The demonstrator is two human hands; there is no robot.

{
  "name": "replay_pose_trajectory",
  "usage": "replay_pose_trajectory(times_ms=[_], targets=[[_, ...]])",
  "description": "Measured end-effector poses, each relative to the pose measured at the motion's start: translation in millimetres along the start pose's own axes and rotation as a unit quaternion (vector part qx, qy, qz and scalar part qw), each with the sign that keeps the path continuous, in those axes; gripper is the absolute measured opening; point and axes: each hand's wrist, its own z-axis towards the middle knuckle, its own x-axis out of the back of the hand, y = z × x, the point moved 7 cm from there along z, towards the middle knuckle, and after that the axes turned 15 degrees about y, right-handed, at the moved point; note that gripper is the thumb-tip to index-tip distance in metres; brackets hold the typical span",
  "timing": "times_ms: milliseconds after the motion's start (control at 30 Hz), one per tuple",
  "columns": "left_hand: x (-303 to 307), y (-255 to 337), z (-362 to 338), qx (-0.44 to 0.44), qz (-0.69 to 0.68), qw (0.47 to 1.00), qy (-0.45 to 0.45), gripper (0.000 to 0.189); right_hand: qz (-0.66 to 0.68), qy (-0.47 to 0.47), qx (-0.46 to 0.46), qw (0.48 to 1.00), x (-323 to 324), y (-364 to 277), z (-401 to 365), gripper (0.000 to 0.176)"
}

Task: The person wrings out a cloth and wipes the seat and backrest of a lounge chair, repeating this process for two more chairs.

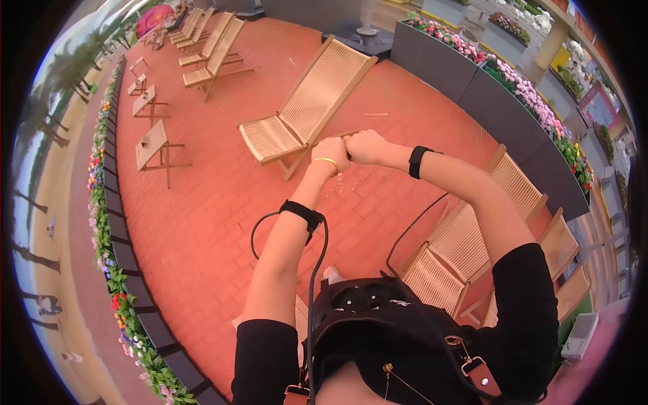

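Observation:
My left hand (pixel 331 154) and my right hand (pixel 365 147) are both closed in fists, held out in front of me and touching at the knuckles. A small dark spot shows where they meet, but anything inside the fingers is hidden. Pale specks appear just below them, too small to name. A yellow bracelet (pixel 327 161) circles my left wrist. Black straps sit on my left forearm (pixel 302 214) and right wrist (pixel 417 162). Beyond my hands stands a slatted wooden deck chair (pixel 307 101), its lower frame partly behind them.
More deck chairs (pixel 459 243) stand close at my right, others (pixel 214 57) far ahead. Small folding tables (pixel 152 145) line the left side. Planters with flowers (pixel 466 88) border the right; a flowered fence (pixel 128 270) runs along the left. Black cables (pixel 312 304) hang by my arms.

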Motion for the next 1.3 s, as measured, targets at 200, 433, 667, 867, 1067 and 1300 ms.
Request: replay_pose_trajectory(times_ms=[200,433,667,867,1067,1300], targets=[[-41,-69,45,0.093,-0.201,0.975,0.026,0.022,-0.035,0.080,0.129,0.988,-35,2,62,0.012],[-117,-100,64,0.246,-0.308,0.916,-0.070,0.014,-0.021,0.058,0.197,0.979,-92,22,74,0.013],[-169,-82,120,0.334,-0.386,0.858,-0.061,0.013,0.025,0.057,0.178,0.982,-130,100,75,0.015],[-195,-42,182,0.365,-0.530,0.761,-0.087,0.025,0.316,-0.115,-0.169,0.926,-172,210,38,0.055],[-162,-14,235,0.132,-0.306,0.919,0.209,0.018,0.626,-0.113,-0.398,0.661,-166,284,17,0.028],[-159,-42,300,0.088,-0.338,0.918,0.187,0.017,0.517,0.066,-0.460,0.719,-179,372,38,0.012]])
